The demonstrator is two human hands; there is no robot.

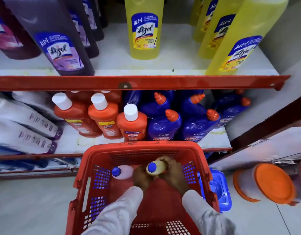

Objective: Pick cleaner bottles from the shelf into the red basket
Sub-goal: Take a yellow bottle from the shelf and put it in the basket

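Observation:
The red basket (81, 170) stands on the floor below me. Both my hands reach down into it. My left hand (142, 179) and my right hand (174, 173) grip a yellow cleaner bottle (159, 167) with a blue cap, held upright inside the basket. A pale pink bottle (125, 172) with a blue cap stands in the basket just to its left. On the upper shelf stand yellow Lizol bottles (144, 29) and purple Lizol bottles (59, 41).
The lower shelf holds orange Bactin bottles (102, 119), blue Bactin bottles (163, 126) and white pouches (22, 126). A red shelf rail (61, 83) runs across. A blue lidded box (217, 189) and orange-lidded containers (273, 182) sit to the basket's right.

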